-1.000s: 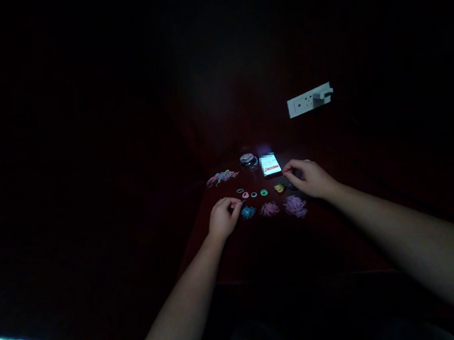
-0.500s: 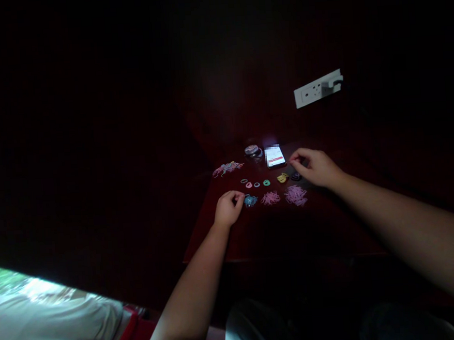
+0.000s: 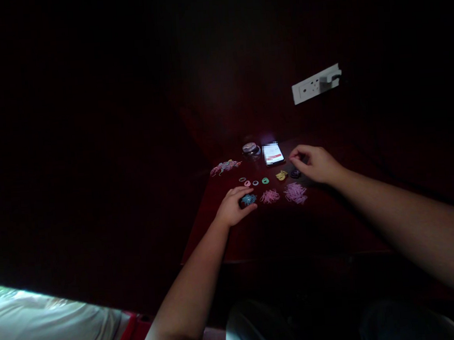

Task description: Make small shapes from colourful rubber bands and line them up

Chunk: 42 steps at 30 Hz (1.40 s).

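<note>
Dim scene, dark red table (image 3: 278, 228). Left hand (image 3: 235, 205) rests near the table's left edge, fingers loosely spread, fingertips touching the blue band pile (image 3: 249, 199); nothing held. Right hand (image 3: 317, 163) sits toward the far right of the table, thumb and forefinger pinched narrow just beside a dark band (image 3: 295, 174); cannot tell whether anything is between them. Pink pile (image 3: 270, 196) and lilac pile (image 3: 295, 192) lie in a row with the blue pile. Lit phone (image 3: 273, 154) near the far edge.

A lit phone (image 3: 273, 154) lies beside a small round tin (image 3: 251, 148); a white wall socket (image 3: 314, 84) is above.
</note>
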Motion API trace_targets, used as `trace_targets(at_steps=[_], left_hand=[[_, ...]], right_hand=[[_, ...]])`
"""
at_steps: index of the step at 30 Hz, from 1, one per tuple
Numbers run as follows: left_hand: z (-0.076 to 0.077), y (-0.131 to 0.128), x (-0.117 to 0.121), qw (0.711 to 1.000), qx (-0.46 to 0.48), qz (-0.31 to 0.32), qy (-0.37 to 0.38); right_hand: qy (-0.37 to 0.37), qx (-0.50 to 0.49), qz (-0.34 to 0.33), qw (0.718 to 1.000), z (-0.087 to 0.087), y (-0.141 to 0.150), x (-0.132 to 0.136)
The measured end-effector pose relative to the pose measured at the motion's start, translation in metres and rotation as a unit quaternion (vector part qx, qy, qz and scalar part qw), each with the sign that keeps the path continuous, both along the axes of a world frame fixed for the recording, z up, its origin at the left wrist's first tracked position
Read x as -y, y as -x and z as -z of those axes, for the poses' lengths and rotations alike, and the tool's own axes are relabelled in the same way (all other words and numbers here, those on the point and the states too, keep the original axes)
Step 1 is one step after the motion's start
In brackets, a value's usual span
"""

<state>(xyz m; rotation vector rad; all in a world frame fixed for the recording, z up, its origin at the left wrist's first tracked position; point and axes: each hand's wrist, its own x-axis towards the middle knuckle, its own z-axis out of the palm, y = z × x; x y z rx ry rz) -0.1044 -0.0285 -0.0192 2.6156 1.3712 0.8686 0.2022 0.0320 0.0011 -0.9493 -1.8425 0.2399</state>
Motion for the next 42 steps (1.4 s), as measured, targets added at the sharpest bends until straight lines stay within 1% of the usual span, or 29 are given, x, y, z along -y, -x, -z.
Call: trace_targets(at_steps=[3, 7, 11, 14, 20, 24, 27, 31, 37, 42], left_hand=[[-0.0003, -0.0017, -0.0024, 1.0, -0.017, 0.016, 0.011], [0.0026, -0.0009, -0.0063, 0.999, -0.015, 0.029, 0.014], [0.0044, -0.0011, -0.0059, 1.0, -0.008, 0.002, 0.013], [0.0021, -0.0032, -0.0031, 1.0, -0.019, -0.009, 0.006], [-0.0034, -0.0057, -0.0035, 0.997, -0.065, 0.029, 0.014], [-0.0012, -0.005, -0.0062, 0.998, -0.045, 0.037, 0.013], [0.0012, -0.0047, -0.0062, 0.999, -0.029, 0.031, 0.003], [0.002, -0.005, -0.0054, 0.999, -0.032, 0.008, -0.005], [-0.001, -0.0063, -0.0046, 0.998, -0.06, -0.025, -0.008], [-0.0042, -0.0072, -0.0036, 0.996, -0.076, -0.037, 0.0]], right_hand=[[0.006, 0.002, -0.003, 1.0, 0.0011, 0.0001, -0.001], [0.016, 0.007, -0.015, 1.0, 0.0023, 0.0, -0.0017], [0.017, 0.007, -0.014, 1.0, 0.0026, -0.0002, -0.0013], [0.022, 0.006, -0.01, 1.0, 0.002, -0.0001, -0.0009], [0.021, 0.009, -0.012, 1.0, 0.0015, 0.0007, -0.0015], [0.022, 0.012, -0.016, 1.0, 0.0019, 0.0008, -0.0016], [0.025, 0.011, -0.013, 1.0, 0.0022, 0.0007, -0.0015], [0.032, 0.005, -0.014, 0.999, 0.0023, 0.0008, -0.0014], [0.026, 0.009, -0.018, 0.999, 0.0016, 0.0011, -0.0007], [0.019, 0.011, -0.025, 0.999, 0.002, 0.0014, -0.0008]])
